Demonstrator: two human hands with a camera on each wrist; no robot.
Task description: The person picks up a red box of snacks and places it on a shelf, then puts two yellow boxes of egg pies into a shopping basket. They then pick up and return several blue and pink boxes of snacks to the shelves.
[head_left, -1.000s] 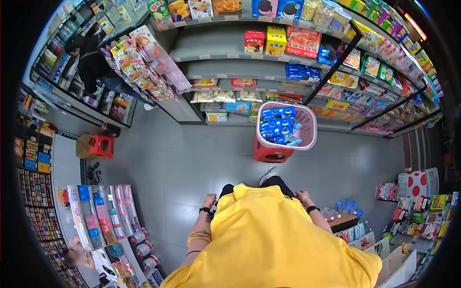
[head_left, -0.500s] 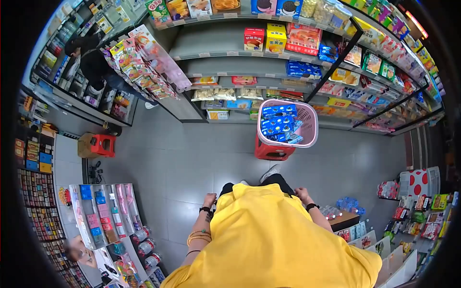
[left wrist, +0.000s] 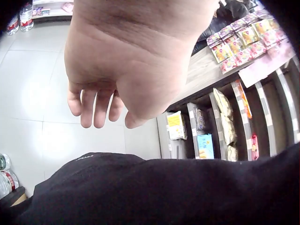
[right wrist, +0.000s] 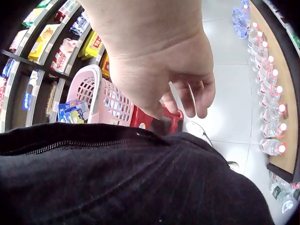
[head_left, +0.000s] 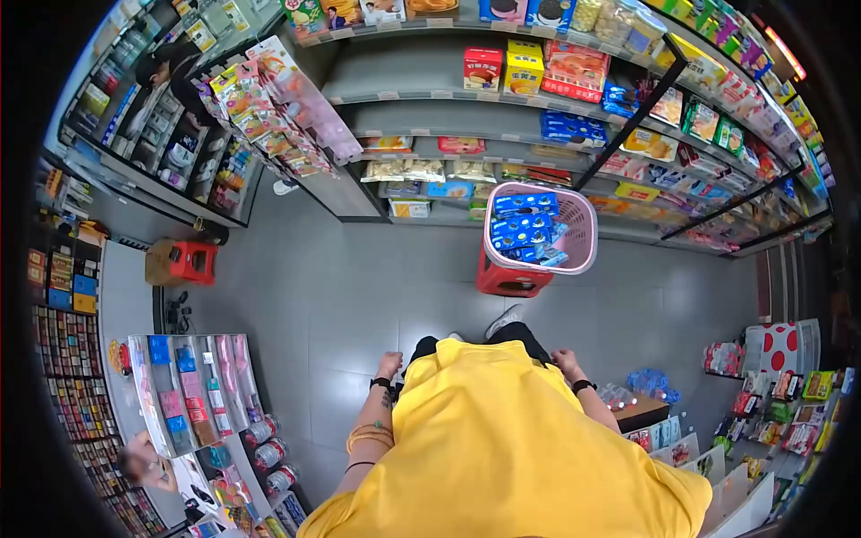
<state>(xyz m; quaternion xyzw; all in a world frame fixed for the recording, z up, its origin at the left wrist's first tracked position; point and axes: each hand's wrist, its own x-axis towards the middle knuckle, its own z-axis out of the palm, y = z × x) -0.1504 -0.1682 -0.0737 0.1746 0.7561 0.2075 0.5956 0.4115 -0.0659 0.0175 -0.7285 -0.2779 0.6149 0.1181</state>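
My left hand (head_left: 388, 365) hangs beside my left thigh, its fingers loosely bent and holding nothing. In the left wrist view the palm side of that hand (left wrist: 126, 70) shows above dark trousers (left wrist: 154, 187). The right hand (head_left: 566, 362) hangs at the other thigh, likewise with relaxed fingers and nothing in them, as the right wrist view of the hand (right wrist: 164, 65) also shows. Ahead of me a pink basket (head_left: 581, 224) sits on a red stool (head_left: 513, 282). Blue snack boxes (head_left: 523, 231) fill its left part; both hands are apart from it.
Shelves (head_left: 430, 117) of packaged snacks run across the front and right. A display rack (head_left: 193, 394) stands at left and bottled water (right wrist: 272, 112) at right. A red stool (head_left: 193, 263) is at far left. Another person (head_left: 175, 76) is behind the hanging candy packs (head_left: 256, 117).
The head view has shifted slightly, so the shelves and basket appear a little to the right. The other person at upper left has shifted position. My hands stay hanging at my sides.
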